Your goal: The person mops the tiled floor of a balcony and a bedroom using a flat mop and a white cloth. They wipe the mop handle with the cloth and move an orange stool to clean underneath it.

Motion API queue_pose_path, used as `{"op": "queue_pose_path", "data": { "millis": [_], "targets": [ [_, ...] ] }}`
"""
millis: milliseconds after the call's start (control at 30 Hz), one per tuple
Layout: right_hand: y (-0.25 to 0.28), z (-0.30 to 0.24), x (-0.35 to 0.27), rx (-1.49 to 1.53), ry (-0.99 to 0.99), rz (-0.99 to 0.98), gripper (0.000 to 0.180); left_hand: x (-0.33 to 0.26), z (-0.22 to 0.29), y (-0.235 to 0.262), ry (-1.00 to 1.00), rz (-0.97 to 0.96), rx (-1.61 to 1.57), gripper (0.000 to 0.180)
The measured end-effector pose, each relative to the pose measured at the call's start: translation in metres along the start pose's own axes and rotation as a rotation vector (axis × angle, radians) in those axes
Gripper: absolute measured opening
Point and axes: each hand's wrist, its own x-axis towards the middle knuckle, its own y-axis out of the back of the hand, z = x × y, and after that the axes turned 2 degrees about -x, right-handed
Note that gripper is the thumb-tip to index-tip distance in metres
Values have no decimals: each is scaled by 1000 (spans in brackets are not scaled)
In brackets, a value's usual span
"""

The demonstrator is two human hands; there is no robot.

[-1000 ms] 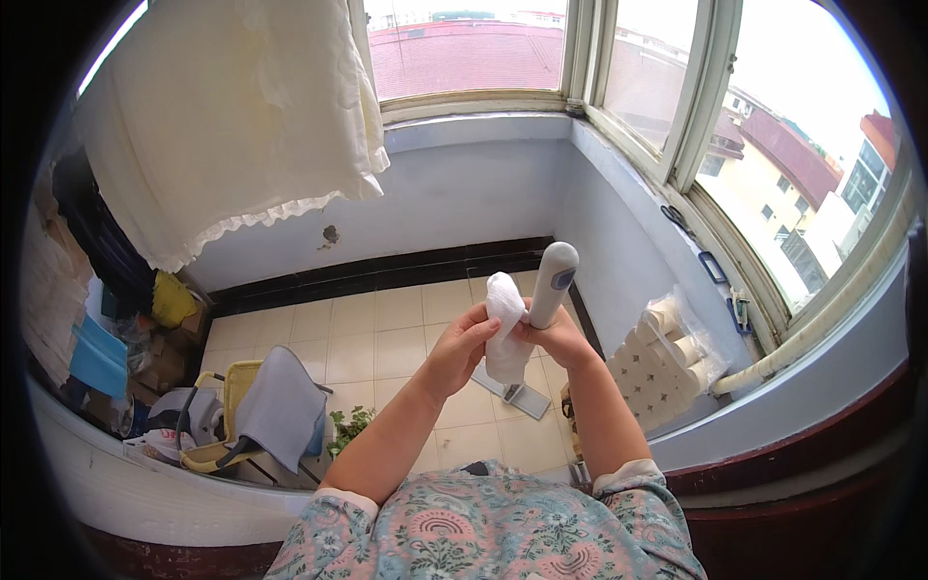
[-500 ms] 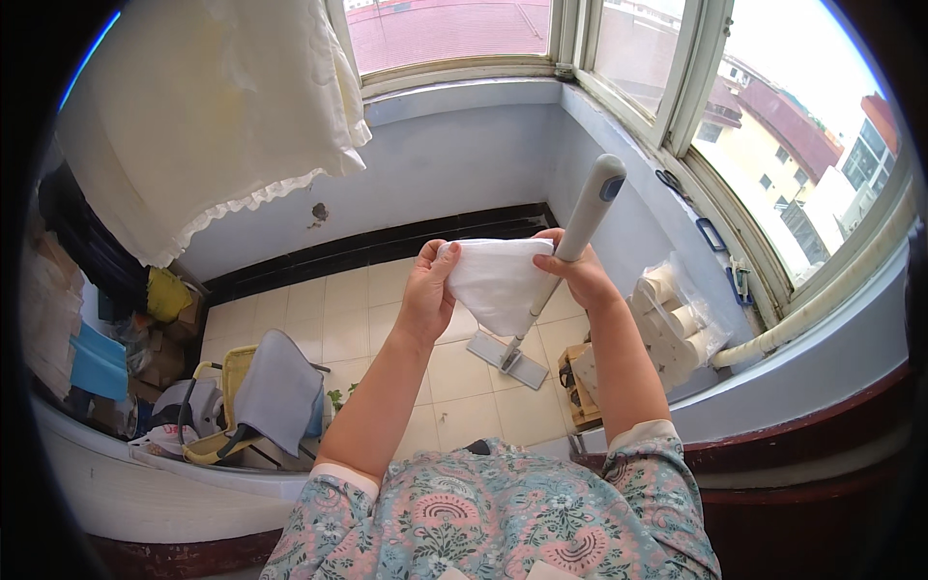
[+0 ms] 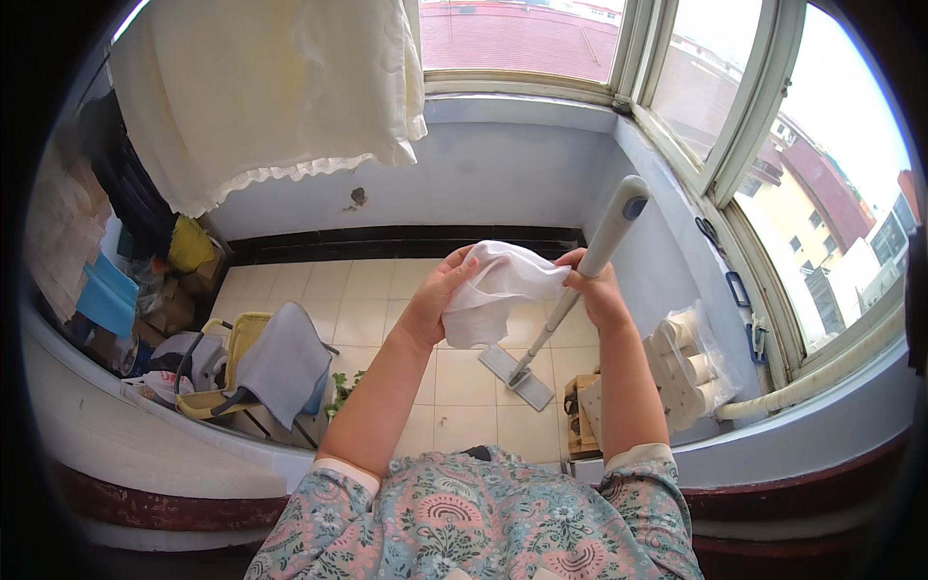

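A thin white cloth [image 3: 483,311] is stretched between my hands in front of me, partly unfolded and hanging loose below. My left hand [image 3: 437,298] is closed on its left side. With thumb and fingers, my right hand [image 3: 599,295] pinches the right corner. A flat mop [image 3: 611,232] with a pale grey handle leans up against my right hand, its grip end rising above the fingers; whether the fingers also wrap the handle is partly hidden. Its flat rectangular head [image 3: 517,377] rests on the tiled floor.
At left stands a yellow chair [image 3: 249,340] with a grey cloth over it, beside bags and boxes. A white curtain [image 3: 280,87] hangs at upper left. Paper rolls in plastic [image 3: 691,362] and a wooden crate [image 3: 582,425] are at right, under the windowsill holding scissors [image 3: 708,230].
The white cloth has opened from a flat folded shape into a looser, crumpled one. My left hand has turned and shifted slightly, and the view has swung a little to the left.
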Motion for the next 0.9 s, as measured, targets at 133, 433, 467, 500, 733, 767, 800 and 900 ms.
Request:
{"op": "queue_pose_path", "data": {
  "millis": [133,433,467,500,733,767,800,900],
  "targets": [
    [-3,-2,6,54,56,28,15,-17,22,15,95,-105,170,38],
    [-8,7,14,-103,-21,45,23,-30,17,77,139,262,47,32],
    [-11,6,14,-94,-36,7,27,-28,16,76,102,266,-15,31],
    [-17,-2,12,-89,-52,-30,31,-25,17,71,65,266,-79,30],
    [-39,-13,9,-50,-117,-253,50,-4,31,17,-34,-34,70,45],
    [-39,-12,10,-27,-116,-289,50,-1,31,7,-40,-96,122,46],
    [-42,-13,10,-24,-116,-313,48,1,32,-5,-38,-137,169,50],
    [-48,-15,9,-17,-119,-382,42,8,29,-24,-44,-242,299,51]
  ]
}}
